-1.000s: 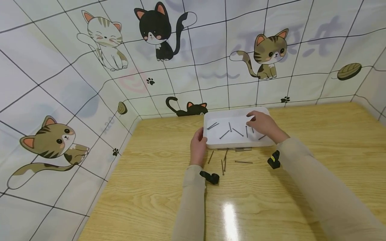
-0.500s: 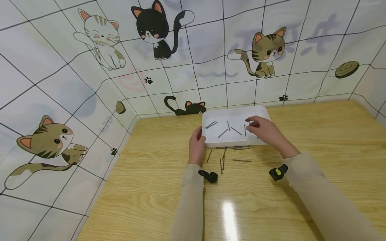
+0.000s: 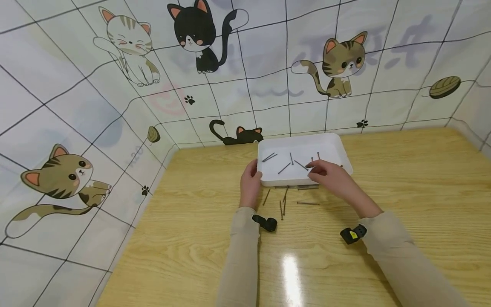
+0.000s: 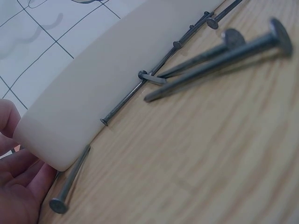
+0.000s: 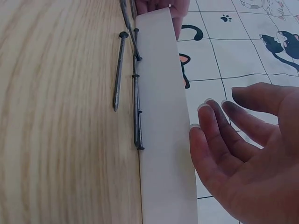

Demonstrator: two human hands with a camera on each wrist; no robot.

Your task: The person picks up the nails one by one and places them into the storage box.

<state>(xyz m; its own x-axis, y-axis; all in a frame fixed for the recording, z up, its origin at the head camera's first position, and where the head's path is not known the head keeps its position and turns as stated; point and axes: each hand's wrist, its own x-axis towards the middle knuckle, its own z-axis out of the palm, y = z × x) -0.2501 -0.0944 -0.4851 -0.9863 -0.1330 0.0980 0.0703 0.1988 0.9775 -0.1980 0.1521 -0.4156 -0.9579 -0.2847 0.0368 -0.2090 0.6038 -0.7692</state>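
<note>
The white tray [image 3: 330, 148] is gripped at its left end by the left hand [image 3: 250, 187], the right hand [image 3: 334, 180], seemingly empty, is held loosely curved over its near edge, and nails [image 3: 284, 168] are scattered inside it and on the table [image 3: 184, 247] before it.

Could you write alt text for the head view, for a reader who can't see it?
A person's right hand, fingers loosely bent, is over the near right side of a white tray with scattered nails inside, while the left hand holds the tray's left side. More nails lie in front on a wooden table, with cartoon cats on the wall behind.
</note>
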